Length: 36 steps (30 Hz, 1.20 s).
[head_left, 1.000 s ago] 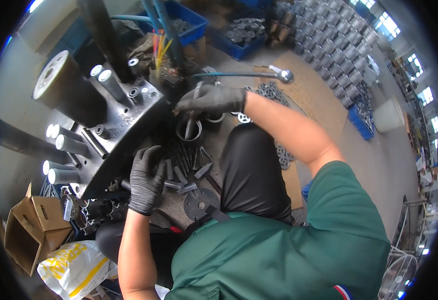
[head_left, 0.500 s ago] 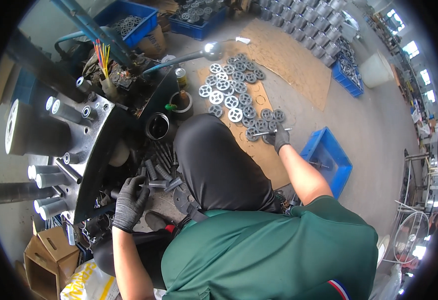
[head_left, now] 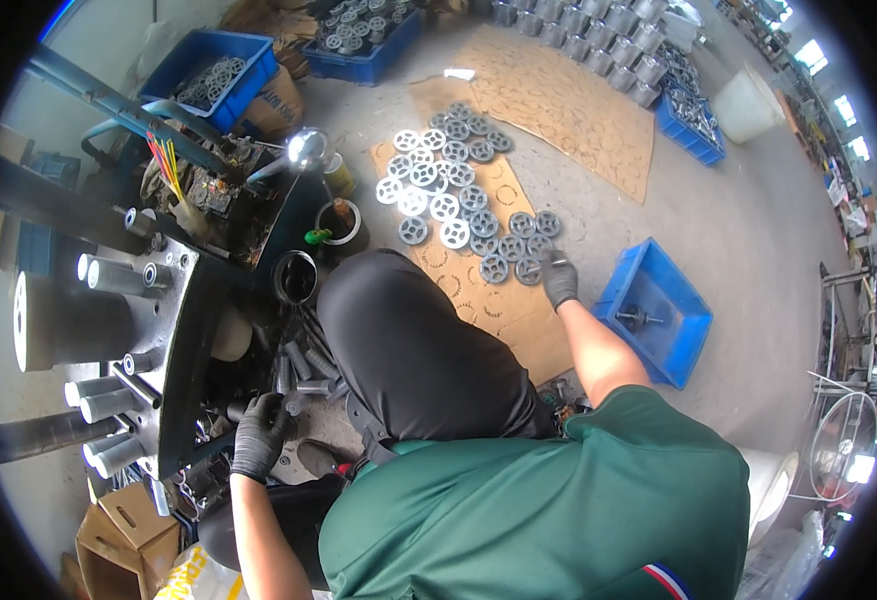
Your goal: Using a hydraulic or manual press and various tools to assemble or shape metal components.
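My right hand (head_left: 560, 280), in a dark grey glove, is closed at the near right edge of a group of grey spoked wheels (head_left: 493, 268). A short, light bit of a thin metal rod (head_left: 558, 262) shows at its fingers; most of the rod is hidden. The wheels lie flat on brown cardboard (head_left: 493, 310). On the left, my gloved left hand (head_left: 260, 437) hangs beside a black machine plate (head_left: 183, 330) with loosely bent fingers and nothing visible in them. Dark cylindrical parts (head_left: 308, 362) lie on the floor just beyond it.
To the right, a blue bin (head_left: 693, 340) holds a shafted part (head_left: 638, 318). Steel cylinders project from the machine plate. Black pots (head_left: 296, 278) stand beyond my knee. Farther off are blue bins of wheels (head_left: 258, 50) and stacked metal cylinders (head_left: 598, 50). A cardboard box (head_left: 130, 520) sits lower left.
The rod, seen lengthwise across my right hand before, now shows only a short bit. My left hand has lowered slightly and its fingers have shifted. The whole view has turned a little.
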Each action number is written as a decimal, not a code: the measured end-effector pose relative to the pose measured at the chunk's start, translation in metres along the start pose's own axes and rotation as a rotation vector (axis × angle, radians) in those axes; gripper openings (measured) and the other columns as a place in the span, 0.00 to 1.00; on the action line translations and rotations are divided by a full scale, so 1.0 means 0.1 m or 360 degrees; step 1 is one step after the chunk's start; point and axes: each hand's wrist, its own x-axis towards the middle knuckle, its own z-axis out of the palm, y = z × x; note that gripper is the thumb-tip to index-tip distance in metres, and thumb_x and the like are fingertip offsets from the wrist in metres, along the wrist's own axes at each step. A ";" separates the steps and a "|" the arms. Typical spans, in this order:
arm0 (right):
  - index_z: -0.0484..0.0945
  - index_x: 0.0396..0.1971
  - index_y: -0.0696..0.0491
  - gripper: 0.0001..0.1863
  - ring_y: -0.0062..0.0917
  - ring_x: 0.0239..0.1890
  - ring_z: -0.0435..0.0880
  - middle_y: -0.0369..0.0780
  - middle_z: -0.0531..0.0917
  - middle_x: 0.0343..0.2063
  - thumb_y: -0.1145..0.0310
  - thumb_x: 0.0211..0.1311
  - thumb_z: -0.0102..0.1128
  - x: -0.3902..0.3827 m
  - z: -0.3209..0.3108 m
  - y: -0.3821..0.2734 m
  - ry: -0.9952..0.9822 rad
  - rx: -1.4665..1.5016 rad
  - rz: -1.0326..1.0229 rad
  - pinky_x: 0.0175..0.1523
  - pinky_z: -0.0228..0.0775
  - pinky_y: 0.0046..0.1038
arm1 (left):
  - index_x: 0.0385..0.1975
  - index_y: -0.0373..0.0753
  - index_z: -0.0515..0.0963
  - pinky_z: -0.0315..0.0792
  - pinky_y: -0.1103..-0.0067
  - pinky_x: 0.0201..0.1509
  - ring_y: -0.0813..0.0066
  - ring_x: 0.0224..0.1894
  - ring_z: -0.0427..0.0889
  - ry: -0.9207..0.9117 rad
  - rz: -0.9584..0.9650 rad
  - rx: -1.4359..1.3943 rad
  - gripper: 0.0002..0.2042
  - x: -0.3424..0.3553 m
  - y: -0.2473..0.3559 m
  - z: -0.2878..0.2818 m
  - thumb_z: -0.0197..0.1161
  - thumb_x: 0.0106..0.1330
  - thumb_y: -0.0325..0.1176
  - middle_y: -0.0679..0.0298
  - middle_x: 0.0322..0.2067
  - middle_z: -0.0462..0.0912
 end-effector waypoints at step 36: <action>0.83 0.48 0.52 0.13 0.37 0.51 0.86 0.44 0.89 0.44 0.62 0.69 0.62 -0.03 0.45 0.35 -0.0361 0.0846 0.0490 0.64 0.76 0.42 | 0.50 0.38 0.84 0.79 0.56 0.55 0.41 0.51 0.85 -0.0184 -0.0209 0.0188 0.15 0.08 -0.29 0.17 0.66 0.74 0.43 0.45 0.46 0.87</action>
